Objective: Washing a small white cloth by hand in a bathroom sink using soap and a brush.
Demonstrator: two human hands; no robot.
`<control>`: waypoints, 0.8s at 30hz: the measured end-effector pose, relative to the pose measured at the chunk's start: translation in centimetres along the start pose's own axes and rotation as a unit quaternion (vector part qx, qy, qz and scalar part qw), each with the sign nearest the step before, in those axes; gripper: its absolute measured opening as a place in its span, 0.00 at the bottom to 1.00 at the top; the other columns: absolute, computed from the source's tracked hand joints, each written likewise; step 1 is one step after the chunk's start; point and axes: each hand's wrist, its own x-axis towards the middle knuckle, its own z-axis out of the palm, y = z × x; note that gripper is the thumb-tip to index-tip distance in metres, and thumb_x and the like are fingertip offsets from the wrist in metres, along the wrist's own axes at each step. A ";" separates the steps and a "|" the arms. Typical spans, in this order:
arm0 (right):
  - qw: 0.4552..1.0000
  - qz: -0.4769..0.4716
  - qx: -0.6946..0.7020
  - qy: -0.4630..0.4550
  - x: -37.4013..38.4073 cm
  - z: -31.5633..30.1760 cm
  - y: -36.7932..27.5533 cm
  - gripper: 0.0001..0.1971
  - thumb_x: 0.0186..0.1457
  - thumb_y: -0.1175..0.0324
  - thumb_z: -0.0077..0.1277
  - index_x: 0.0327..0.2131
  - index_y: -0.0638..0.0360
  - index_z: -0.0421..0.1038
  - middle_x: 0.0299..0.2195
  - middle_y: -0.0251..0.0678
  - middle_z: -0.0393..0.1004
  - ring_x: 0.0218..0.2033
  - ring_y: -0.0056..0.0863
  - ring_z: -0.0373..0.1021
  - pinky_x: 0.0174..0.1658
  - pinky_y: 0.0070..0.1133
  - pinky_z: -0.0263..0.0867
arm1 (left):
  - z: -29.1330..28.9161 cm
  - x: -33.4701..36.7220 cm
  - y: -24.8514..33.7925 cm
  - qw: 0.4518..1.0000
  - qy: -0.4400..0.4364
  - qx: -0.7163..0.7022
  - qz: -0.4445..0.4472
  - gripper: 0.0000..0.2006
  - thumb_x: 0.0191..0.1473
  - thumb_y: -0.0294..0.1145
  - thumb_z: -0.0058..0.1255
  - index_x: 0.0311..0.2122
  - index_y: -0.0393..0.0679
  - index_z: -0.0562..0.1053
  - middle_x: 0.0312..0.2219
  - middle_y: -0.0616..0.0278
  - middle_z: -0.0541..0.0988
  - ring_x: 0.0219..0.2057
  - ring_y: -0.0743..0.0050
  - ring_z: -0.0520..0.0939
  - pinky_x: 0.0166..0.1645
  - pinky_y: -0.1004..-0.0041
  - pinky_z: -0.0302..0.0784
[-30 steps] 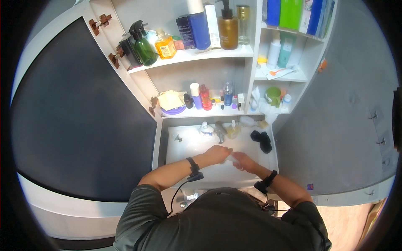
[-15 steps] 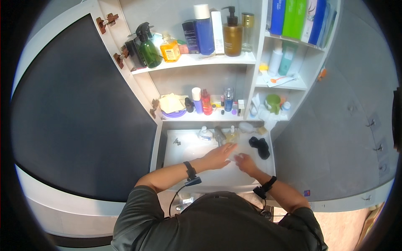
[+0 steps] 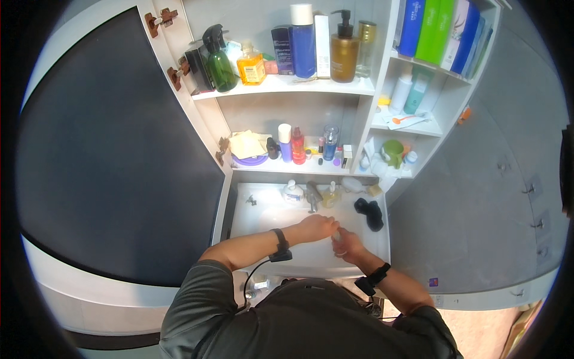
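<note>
Over the right side of the white sink [image 3: 254, 224], my two hands meet. My left hand [image 3: 318, 228] is closed, its fingers curled against the fingertips of the right; whatever they grip is hidden. My right hand [image 3: 348, 246] is closed around a small pale object [image 3: 337, 235] that shows between the hands, too small to name. Just beyond them stands the metal faucet [image 3: 313, 196]. A white pump bottle [image 3: 292, 192] is left of the faucet, and a bottle of yellowish liquid [image 3: 330, 195] is right of it. Crumpled black cloth-like items [image 3: 369, 213] lie on the sink's right side.
An open-fronted cabinet above the sink holds bottles, boxes and a green spray bottle [image 3: 220, 70]. A green cup [image 3: 393, 152] sits on its lower right shelf. Large dark door panel [image 3: 119, 161] to the left; grey wall with hooks [image 3: 536, 224] to the right.
My left hand has curled from extended fingers into a closed shape. Both hands have moved nearer to me, away from the faucet, and the right hand has turned upward.
</note>
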 end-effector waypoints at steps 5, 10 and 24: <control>0.728 -0.348 -0.519 0.283 4.7 -2.7 2.5 0.25 0.67 0.54 0.38 0.23 0.60 0.72 0.17 0.46 0.74 0.17 0.44 0.72 0.21 0.37 0.67 | 3.0 0.2 -0.5 0.974 -0.095 -0.070 -0.191 0.10 0.52 0.34 0.52 0.30 0.36 0.75 0.21 0.46 0.80 0.27 0.47 0.85 0.31 0.54 0.80; 0.556 -0.367 -0.621 0.414 7.7 -4.7 2.5 0.23 0.66 0.58 0.42 0.19 0.57 0.73 0.15 0.49 0.74 0.16 0.52 0.71 0.24 0.42 0.69 | 7.6 -0.6 -0.5 0.918 -0.063 -0.251 -0.300 0.18 0.53 0.43 0.55 0.27 0.34 0.77 0.23 0.41 0.80 0.26 0.47 0.84 0.30 0.57 0.78; 0.625 -0.422 -0.597 0.274 7.2 -3.4 2.6 0.15 0.68 0.63 0.41 0.30 0.57 0.71 0.22 0.47 0.74 0.22 0.51 0.72 0.28 0.40 0.68 | 7.4 -2.9 -2.2 0.466 -0.006 -0.750 -0.470 0.27 0.64 0.58 0.46 0.21 0.46 0.66 0.14 0.71 0.60 0.12 0.79 0.57 0.16 0.74 0.50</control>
